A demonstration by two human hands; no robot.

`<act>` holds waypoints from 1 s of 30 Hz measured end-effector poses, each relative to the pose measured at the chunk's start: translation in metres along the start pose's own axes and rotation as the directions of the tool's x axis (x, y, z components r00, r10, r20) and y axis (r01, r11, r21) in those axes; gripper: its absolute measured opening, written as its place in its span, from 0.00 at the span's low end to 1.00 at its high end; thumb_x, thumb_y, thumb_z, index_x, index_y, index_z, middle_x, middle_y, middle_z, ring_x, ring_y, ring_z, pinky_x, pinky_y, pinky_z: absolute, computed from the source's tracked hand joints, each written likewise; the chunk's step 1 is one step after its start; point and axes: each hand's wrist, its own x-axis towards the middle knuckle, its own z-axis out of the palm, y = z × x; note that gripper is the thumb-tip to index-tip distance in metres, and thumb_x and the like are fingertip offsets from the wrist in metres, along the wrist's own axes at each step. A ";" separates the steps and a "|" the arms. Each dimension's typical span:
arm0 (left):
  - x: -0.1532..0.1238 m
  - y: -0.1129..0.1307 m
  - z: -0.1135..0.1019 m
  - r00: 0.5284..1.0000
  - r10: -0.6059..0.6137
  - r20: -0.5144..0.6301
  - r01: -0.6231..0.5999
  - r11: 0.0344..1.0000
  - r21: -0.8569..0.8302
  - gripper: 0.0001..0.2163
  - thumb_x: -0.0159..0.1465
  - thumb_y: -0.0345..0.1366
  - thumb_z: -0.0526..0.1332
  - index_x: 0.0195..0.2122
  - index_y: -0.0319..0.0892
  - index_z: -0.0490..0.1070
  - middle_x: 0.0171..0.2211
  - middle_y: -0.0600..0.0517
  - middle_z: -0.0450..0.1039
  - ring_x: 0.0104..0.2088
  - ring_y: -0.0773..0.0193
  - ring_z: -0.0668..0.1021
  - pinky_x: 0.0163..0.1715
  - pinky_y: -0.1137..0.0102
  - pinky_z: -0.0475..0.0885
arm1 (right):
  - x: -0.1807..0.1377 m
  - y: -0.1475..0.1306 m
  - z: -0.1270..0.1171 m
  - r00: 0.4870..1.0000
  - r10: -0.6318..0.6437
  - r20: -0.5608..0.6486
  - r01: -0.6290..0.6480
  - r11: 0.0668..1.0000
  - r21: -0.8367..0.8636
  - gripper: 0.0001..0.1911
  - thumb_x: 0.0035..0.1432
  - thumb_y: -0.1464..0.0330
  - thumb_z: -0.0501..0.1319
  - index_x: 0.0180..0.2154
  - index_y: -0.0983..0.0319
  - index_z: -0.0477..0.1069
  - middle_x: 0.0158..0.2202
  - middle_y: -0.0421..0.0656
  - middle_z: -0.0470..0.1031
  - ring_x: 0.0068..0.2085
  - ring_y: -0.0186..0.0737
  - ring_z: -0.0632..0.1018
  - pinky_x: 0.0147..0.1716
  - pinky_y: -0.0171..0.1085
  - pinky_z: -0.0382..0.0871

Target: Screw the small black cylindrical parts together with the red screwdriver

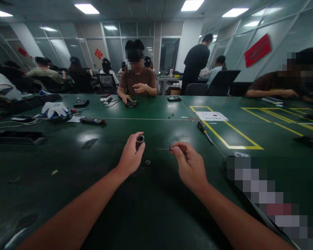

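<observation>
Far left: a dark tray (pixel 17 137) lies on the green table (pixel 49 194), long side running left-right. Next, white-and-blue gloves (pixel 55 109) sit in a heap; just right of them, a dark slim tool (pixel 93 121) with a red end lies nearly left-right, red end to the right.

Center: left hand (pixel 130 154) holds a dark hollow part (pixel 140 140) between thumb and fingers, narrow grip, above the table. Its ringed mouth faces up and back toward the camera; the fingers hide its lower body, so the full long axis cannot be read. Below and slightly right of it, a small dark round piece (pixel 147 162) lies flat on the table, apart from both hands.

Right of this: a small screwdriver (pixel 170 149) with a red handle. Long axis close to level, left-right across the view; the thin shaft points left toward the hollow part, tip well short of it. Right hand (pixel 191 163) grips the handle in a narrow pinch, thumb and curled fingers around it.

Beyond: a larger screwdriver (pixel 205 132) lies diagonally, black-and-yellow handle far and left, shaft pointing near and right. A white sheet (pixel 211 116) lies partly over a yellow tape outline (pixel 245 147).
</observation>
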 end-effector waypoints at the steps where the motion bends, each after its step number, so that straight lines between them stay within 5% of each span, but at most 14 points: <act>1: 0.001 0.004 -0.004 1.000 0.017 0.023 -0.018 0.999 0.032 0.16 0.67 0.29 0.56 0.55 0.43 0.69 0.51 0.46 0.74 0.51 0.57 0.77 0.53 0.62 0.72 | 0.000 0.000 0.000 1.000 0.000 0.002 0.000 1.000 0.002 0.13 0.71 0.58 0.57 0.45 0.57 0.74 0.37 0.44 0.82 0.40 0.46 0.83 0.41 0.43 0.73; 4: 0.004 0.015 -0.015 0.975 0.057 0.217 -0.092 0.983 0.157 0.11 0.63 0.27 0.57 0.45 0.43 0.71 0.42 0.48 0.74 0.41 0.58 0.77 0.42 0.65 0.72 | -0.001 0.000 0.000 1.000 -0.001 0.011 0.001 1.000 0.009 0.13 0.71 0.57 0.56 0.45 0.57 0.74 0.37 0.44 0.82 0.39 0.45 0.83 0.41 0.43 0.73; 10: 0.009 0.015 -0.023 0.784 -0.008 0.621 -0.214 0.935 0.282 0.06 0.65 0.39 0.64 0.40 0.46 0.77 0.37 0.49 0.79 0.36 0.56 0.79 0.35 0.65 0.70 | -0.001 0.001 0.001 1.000 0.010 0.009 -0.010 1.000 0.022 0.13 0.71 0.58 0.57 0.45 0.57 0.74 0.37 0.43 0.82 0.40 0.45 0.83 0.42 0.42 0.72; 15: 0.006 0.002 -0.022 0.743 -0.050 0.668 -0.233 0.916 0.328 0.14 0.65 0.41 0.65 0.51 0.48 0.78 0.46 0.47 0.80 0.44 0.52 0.80 0.40 0.64 0.71 | -0.001 0.002 0.002 1.000 0.013 0.021 -0.013 1.000 0.023 0.13 0.71 0.57 0.56 0.45 0.57 0.74 0.37 0.43 0.82 0.39 0.45 0.83 0.41 0.42 0.72; 23: 0.004 -0.005 -0.017 0.711 0.007 0.703 -0.272 0.925 0.266 0.09 0.66 0.41 0.64 0.44 0.47 0.81 0.41 0.48 0.78 0.41 0.55 0.79 0.39 0.66 0.70 | -0.001 0.000 0.001 1.000 0.011 0.025 -0.011 1.000 0.009 0.13 0.71 0.58 0.56 0.45 0.57 0.74 0.36 0.42 0.82 0.39 0.45 0.83 0.40 0.42 0.72; 30: 0.014 -0.008 -0.028 0.785 -0.060 0.616 -0.158 0.942 0.294 0.11 0.67 0.42 0.60 0.45 0.47 0.78 0.41 0.49 0.80 0.38 0.56 0.80 0.35 0.68 0.68 | -0.001 0.000 0.001 1.000 0.013 0.023 -0.014 0.999 0.036 0.13 0.71 0.58 0.56 0.45 0.57 0.74 0.36 0.43 0.83 0.39 0.45 0.84 0.41 0.42 0.73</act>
